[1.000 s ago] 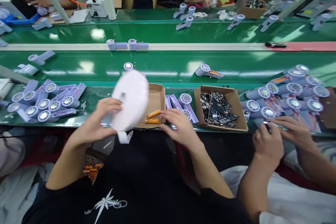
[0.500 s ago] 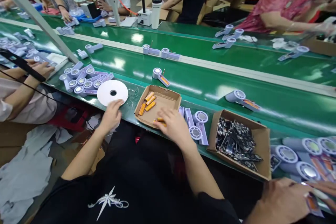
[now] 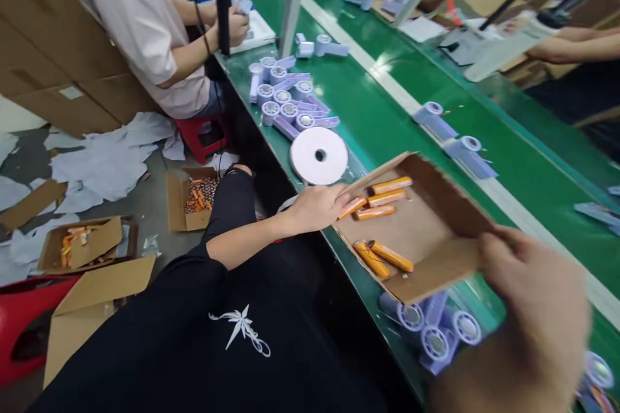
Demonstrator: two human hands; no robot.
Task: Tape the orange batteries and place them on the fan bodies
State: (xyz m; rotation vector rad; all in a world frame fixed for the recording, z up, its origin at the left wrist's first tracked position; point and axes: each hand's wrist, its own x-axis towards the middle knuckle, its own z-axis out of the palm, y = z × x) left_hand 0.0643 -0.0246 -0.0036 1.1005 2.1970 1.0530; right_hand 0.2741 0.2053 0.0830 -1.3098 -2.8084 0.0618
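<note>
A shallow cardboard box is lifted and tilted over the bench edge. Several orange cylindrical batteries lie in it, most of them toward its left side. My right hand, blurred by motion, grips the box's right wall. At the opposite side, my left hand is closed on the rim, its fingertips close to one battery. Just beyond my left hand a flat white roll with a centre hole lies on the bench. Lilac handheld fan housings sit partly beneath the box.
More lilac housings are piled past the roll. A green conveyor belt carries others. A co-worker in a pale shirt sits farther along. On the floor stand a carton of batteries, another open carton and a red stool.
The box has risen from the bench and tilted, with both hands now on it. My left hand has left the white roll. The view has swung left, showing the floor cartons.
</note>
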